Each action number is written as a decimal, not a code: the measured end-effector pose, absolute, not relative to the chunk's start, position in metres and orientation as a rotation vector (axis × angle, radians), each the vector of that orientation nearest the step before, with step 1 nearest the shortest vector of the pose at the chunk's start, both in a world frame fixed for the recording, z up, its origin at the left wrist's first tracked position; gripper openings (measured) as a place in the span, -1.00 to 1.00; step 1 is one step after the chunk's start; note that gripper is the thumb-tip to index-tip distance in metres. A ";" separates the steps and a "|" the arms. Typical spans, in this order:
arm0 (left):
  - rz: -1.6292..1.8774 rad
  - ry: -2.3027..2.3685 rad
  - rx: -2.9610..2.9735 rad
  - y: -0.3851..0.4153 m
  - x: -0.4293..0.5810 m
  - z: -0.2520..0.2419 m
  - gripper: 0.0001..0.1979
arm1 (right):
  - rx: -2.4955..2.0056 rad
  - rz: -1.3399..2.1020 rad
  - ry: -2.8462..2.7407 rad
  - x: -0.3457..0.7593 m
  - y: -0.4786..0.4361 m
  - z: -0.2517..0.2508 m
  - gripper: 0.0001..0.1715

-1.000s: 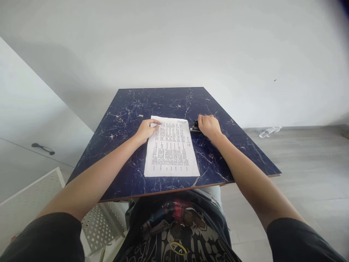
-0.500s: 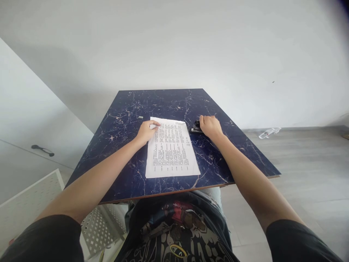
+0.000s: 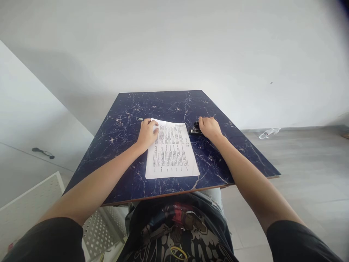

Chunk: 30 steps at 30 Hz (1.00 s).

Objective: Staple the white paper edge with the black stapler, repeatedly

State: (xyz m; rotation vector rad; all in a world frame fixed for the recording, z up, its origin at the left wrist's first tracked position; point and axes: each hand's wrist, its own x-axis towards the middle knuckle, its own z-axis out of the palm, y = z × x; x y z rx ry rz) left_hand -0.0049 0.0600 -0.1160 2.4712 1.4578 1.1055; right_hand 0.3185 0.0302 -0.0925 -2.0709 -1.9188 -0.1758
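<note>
A stack of printed paper lies flat on the blue marble-patterned table, with handwriting near its right edge. Curled over the upper left edge of the sheets is my left hand, its fingers bent and gripping there. My right hand is closed around a black stapler just right of the paper. The stapler rests on the table, its far part hidden under my fingers, and its visible end points left towards the sheets without touching them.
A small pale strip lies beyond my left hand, likely a row of staples. The table's front edge is close to my body. A clear plastic bottle lies on the floor at right. A white perforated panel stands at lower left.
My left hand has turned and curled its fingers more over the paper's upper left edge. My right hand and the stapler have hardly moved.
</note>
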 end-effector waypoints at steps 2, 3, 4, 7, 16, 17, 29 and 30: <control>1.093 1.526 2.514 0.056 -0.003 -0.114 -0.81 | -2.069 -0.165 -1.894 0.317 0.029 -0.091 -0.36; 1.065 1.544 2.542 0.052 -0.001 -0.113 -0.81 | -2.066 -0.158 -1.882 0.316 0.028 -0.090 -0.35; 1.031 1.555 2.574 0.049 0.001 -0.112 -0.81 | -2.061 -0.149 -1.873 0.316 0.028 -0.089 -0.34; 0.941 1.570 2.658 0.038 0.007 -0.108 -0.81 | -2.042 -0.126 -1.861 0.316 0.028 -0.088 -0.33; 0.841 1.215 2.682 0.040 0.007 -0.107 -0.79 | -1.619 0.288 -2.026 0.347 0.028 -0.080 -0.24; 0.802 1.075 2.703 0.042 0.007 -0.107 -0.77 | -1.540 0.341 -2.066 0.353 0.027 -0.078 -0.27; 0.612 0.803 2.713 0.036 0.009 -0.105 -0.74 | -1.471 0.330 -2.394 0.395 0.016 -0.065 -0.58; 0.605 0.819 2.712 0.037 0.009 -0.106 -0.73 | -1.470 0.300 -2.368 0.394 0.017 -0.066 -0.59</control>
